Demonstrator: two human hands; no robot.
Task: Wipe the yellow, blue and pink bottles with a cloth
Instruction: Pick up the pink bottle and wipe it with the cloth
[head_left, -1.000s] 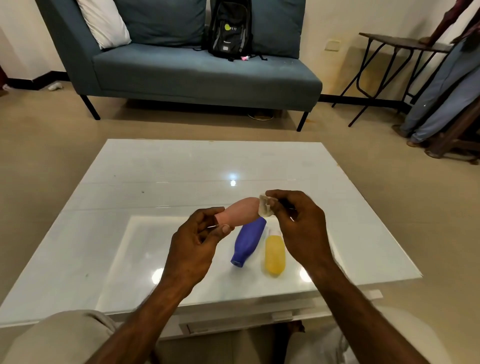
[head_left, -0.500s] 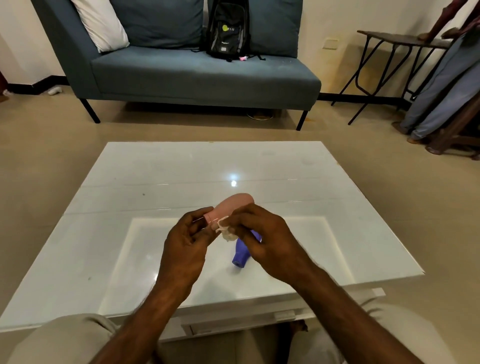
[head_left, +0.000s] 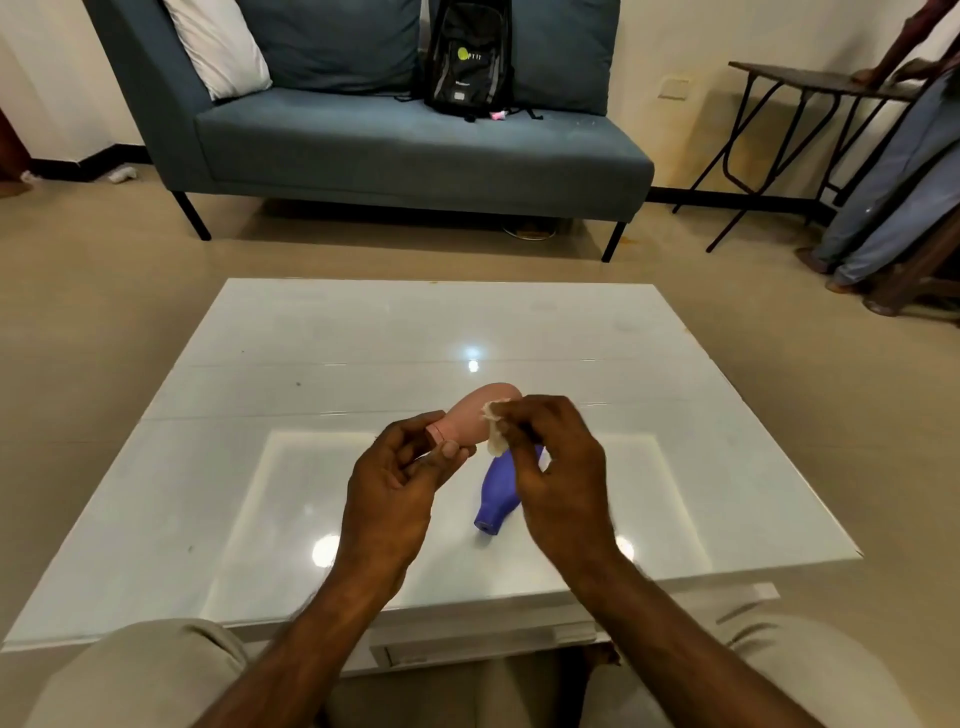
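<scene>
My left hand (head_left: 395, 488) holds the pink bottle (head_left: 470, 418) by its neck, tilted above the white table (head_left: 363, 332) with its base pointing away from me. My right hand (head_left: 556, 467) pinches a small white cloth (head_left: 496, 428) and presses it against the middle of the pink bottle's right side. The blue bottle (head_left: 496, 493) lies on the table under my right hand, neck toward me. The yellow bottle is hidden behind my right hand.
A blue sofa (head_left: 415, 140) with a black backpack (head_left: 467, 57) stands behind the table. A folding table (head_left: 810, 88) and another person's legs (head_left: 883, 192) are at the right. My knees are at the table's near edge.
My right hand slid the cloth from the pink bottle's base down to its neck, and now it is back at the middle of the body. The yellow bottle became covered by my right hand.
</scene>
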